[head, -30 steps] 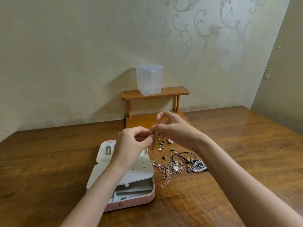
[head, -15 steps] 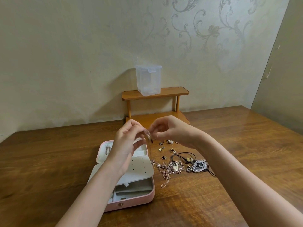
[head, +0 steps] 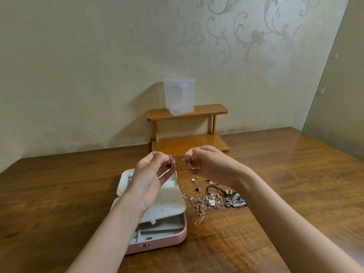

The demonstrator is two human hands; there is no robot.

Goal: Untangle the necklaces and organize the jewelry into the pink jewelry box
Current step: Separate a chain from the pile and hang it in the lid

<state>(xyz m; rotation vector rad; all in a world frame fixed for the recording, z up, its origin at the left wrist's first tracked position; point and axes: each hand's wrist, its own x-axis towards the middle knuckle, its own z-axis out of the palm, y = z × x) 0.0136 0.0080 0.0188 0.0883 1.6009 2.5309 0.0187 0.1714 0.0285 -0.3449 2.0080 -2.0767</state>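
Observation:
A thin rose-gold necklace chain (head: 178, 157) is stretched between my two hands above the table. My left hand (head: 151, 178) pinches its left end, where a small clump of chain and a dark charm hang. My right hand (head: 208, 164) pinches the right end; its other fingers are curled. Below my left forearm lies the open pink jewelry box (head: 169, 236), its grey perforated flap (head: 167, 205) raised over the compartments. A tangled pile of necklaces (head: 204, 202) lies on the wood to the right of the box, with a black cord necklace (head: 222, 190) and small earrings (head: 198, 189).
A small two-tier wooden shelf (head: 189, 112) stands against the wall, carrying a clear plastic container (head: 179, 95). The brown wooden table (head: 285, 168) spreads left and right of the box.
My hands have moved apart, and the chain now stretches taut between them. Both hands sit slightly lower than a second ago.

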